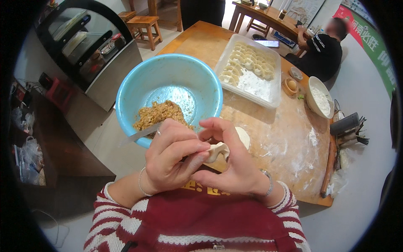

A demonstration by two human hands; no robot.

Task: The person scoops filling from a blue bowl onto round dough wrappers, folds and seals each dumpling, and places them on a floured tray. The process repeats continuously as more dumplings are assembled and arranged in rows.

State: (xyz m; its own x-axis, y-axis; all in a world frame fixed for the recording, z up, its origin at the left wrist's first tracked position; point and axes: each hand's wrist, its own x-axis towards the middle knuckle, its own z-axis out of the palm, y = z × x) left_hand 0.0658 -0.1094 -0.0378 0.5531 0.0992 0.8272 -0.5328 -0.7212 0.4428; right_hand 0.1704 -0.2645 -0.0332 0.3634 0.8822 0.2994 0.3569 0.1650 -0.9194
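Note:
Between my two hands is a dumpling (216, 151) with a pleated, partly gathered dough edge. My left hand (174, 154) pinches one end of it between thumb and forefinger. A flat, pale spatula (140, 135) sticks out from the same hand, across the rim of the blue basin. Curled around the dumpling's other side, my right hand (234, 160) supports it against the fingers; part of the dumpling is hidden there. Behind the hands, the blue basin (170, 60) holds a mound of brown minced filling (160, 115). Just beyond my right hand lies a round dough wrapper (243, 138), partly covered.
A white plastic tray (256, 102) holds rows of dumplings (248, 60) on flour. To the right stand a bowl of flour (319, 99), a small pot (290, 86) and a dish (296, 73). A rolling pin (329, 170) lies along the wooden table's (277, 135) right edge. A person (324, 53) sits beyond.

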